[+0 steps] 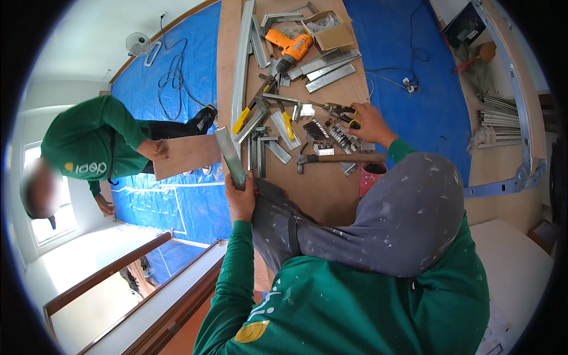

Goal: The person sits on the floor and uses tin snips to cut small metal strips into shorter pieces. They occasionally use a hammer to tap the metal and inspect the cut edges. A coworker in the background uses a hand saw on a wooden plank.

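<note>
My left hand [241, 198] is closed round the lower end of a short galvanized metal channel [229, 155], which stands up and tilts to the left. My right hand [374, 125] grips tin snips [337, 110] with black and yellow handles, their jaws toward the left above the brown board [319, 195]. Just below the snips lie rows of small metal clips [319, 131]. A wooden-handled hammer [340, 158] rests across the board nearer to me. Left of the snips are several cut metal channels [278, 151] and a yellow-handled tool [288, 125].
An orange cordless drill [291, 46] and an open cardboard box [327, 31] lie at the far end. A red container [372, 175] stands beside my knee. At left, a person in green [97, 139] holds a flat brown panel [188, 156] over blue floor sheeting [142, 204]. Cables [177, 77] cross the sheeting.
</note>
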{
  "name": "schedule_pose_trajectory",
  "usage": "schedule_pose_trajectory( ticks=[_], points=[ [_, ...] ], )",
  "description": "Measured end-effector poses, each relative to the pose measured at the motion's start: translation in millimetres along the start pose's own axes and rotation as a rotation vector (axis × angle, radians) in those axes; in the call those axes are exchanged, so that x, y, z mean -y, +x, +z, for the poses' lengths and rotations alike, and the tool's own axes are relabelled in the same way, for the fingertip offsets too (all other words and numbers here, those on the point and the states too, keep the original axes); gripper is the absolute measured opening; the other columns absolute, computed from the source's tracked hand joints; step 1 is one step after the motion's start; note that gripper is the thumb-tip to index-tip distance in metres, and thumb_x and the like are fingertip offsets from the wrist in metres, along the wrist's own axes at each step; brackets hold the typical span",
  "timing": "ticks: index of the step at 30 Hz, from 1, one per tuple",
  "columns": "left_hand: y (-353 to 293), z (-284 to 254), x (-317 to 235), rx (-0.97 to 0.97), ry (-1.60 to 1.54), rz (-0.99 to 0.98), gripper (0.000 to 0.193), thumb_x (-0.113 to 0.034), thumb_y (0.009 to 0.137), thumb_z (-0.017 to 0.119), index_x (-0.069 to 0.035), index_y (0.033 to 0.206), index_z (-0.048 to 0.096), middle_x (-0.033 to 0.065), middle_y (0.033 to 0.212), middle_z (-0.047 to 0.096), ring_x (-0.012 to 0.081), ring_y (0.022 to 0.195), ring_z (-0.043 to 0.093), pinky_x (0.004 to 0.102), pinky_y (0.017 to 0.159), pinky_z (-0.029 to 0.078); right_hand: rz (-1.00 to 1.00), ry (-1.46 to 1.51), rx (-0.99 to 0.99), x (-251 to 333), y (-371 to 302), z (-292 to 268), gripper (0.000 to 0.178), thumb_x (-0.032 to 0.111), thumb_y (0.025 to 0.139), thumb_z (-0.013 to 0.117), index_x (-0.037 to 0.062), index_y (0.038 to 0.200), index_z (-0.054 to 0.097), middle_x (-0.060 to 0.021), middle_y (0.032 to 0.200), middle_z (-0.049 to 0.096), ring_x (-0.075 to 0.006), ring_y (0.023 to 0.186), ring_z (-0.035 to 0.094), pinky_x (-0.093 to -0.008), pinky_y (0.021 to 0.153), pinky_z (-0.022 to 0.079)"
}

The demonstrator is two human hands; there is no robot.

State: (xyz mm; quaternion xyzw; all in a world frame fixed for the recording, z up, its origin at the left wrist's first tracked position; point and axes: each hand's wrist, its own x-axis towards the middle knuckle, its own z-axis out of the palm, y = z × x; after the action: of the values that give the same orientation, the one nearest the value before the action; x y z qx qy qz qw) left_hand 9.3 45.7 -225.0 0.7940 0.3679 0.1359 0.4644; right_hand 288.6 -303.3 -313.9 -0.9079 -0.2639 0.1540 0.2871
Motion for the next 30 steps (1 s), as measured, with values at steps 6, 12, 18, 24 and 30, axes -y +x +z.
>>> schedule_pose_trajectory(
  ticks=[6, 12, 18, 24, 30],
  points=[
    [7.0, 7.7, -4.4, 0.004, 0.013, -0.055, 0.036, -0.022, 0.095, 0.08, 0.002, 0.116, 0.063, 0.0069, 0.079, 0.068, 0.0131, 0.061, 0.066, 0.0305, 0.053, 0.053, -0.075, -0.181, -0.076, -20.2, 42.6, -2.3, 0.093, 0.046, 0.075, 0.091, 0.005, 0.148, 0.052, -0.0203, 0.134, 0.056, -0.0416, 0.131, 0.05, -0.0532, 0.113, 0.037],
    [8.8, 3.5, 4.2, 0.008, 0.003, -0.04, 0.037, -0.022, 0.094, 0.08, 0.003, 0.116, 0.064, 0.0071, 0.079, 0.069, 0.0126, 0.059, 0.065, 0.0305, 0.052, 0.052, -0.104, -0.231, -0.165, -19.3, 59.8, 20.4, 0.094, 0.048, 0.074, 0.092, 0.0074, 0.148, 0.051, -0.0198, 0.142, 0.05, -0.0406, 0.139, 0.042, -0.0555, 0.117, 0.033],
    [10.9, -2.4, -4.7, 0.047, -0.027, -0.069, 0.04, -0.021, 0.095, 0.079, 0.002, 0.123, 0.063, 0.0078, 0.081, 0.071, 0.0134, 0.059, 0.066, 0.0304, 0.053, 0.052, -0.111, -0.245, -0.2, -28.3, 61.2, 35.2, 0.096, 0.054, 0.075, 0.09, 0.0089, 0.15, 0.049, -0.0198, 0.143, 0.048, -0.0413, 0.14, 0.04, -0.0562, 0.119, 0.029],
    [4.4, -9.0, 8.3, 0.038, -0.067, -0.003, 0.042, -0.02, 0.094, 0.078, 0.003, 0.125, 0.062, 0.0082, 0.08, 0.071, 0.0129, 0.06, 0.066, 0.0301, 0.053, 0.053, -0.175, -0.393, -0.184, -24.0, 61.0, 27.6, 0.096, 0.062, 0.077, 0.084, 0.0083, 0.148, 0.049, -0.0182, 0.14, 0.049, -0.0404, 0.138, 0.041, -0.0548, 0.118, 0.029],
    [3.5, -13.5, 8.4, 0.028, -0.167, -0.012, 0.043, -0.019, 0.096, 0.078, 0.004, 0.127, 0.06, 0.007, 0.083, 0.069, 0.0109, 0.061, 0.065, 0.0285, 0.051, 0.052, -0.153, -0.473, -0.057, -12.1, 62.7, 21.6, 0.098, 0.062, 0.079, 0.084, 0.0095, 0.152, 0.046, -0.0178, 0.146, 0.048, -0.0389, 0.141, 0.043, -0.0524, 0.118, 0.03]
  ],
)
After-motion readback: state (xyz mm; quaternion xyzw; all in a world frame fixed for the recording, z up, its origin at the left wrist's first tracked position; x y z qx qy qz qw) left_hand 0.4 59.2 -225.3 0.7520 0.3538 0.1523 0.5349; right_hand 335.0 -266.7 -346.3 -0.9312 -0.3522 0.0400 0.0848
